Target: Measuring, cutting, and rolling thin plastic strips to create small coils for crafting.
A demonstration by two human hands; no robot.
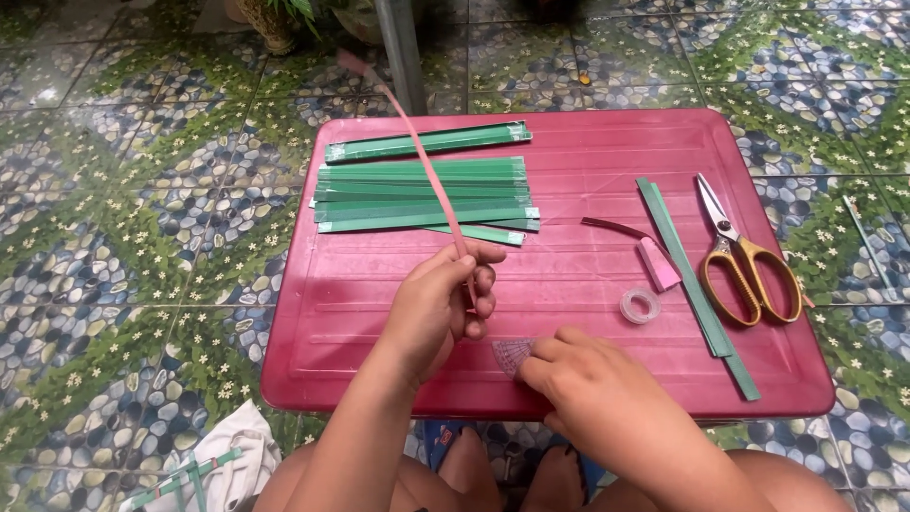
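My left hand (444, 305) pinches a long pink paper strip (417, 152) that rises from my fingers up and to the far left. My right hand (578, 379) rests near the front edge of the red plastic lid (588, 142), its fingers holding a small pink folded fan-shaped piece (510, 356) against the surface. A pile of green paper strips (422, 194) lies at the back left of the lid, behind the pink strip.
On the right of the lid lie gold-handled scissors (744, 261), long green strips (692, 280), a small clear tape roll (641, 305), a pink folded piece (658, 264) and a dark red strip (611, 226). A white cloth (227, 465) lies on the patterned floor; a metal post (403, 52) stands behind.
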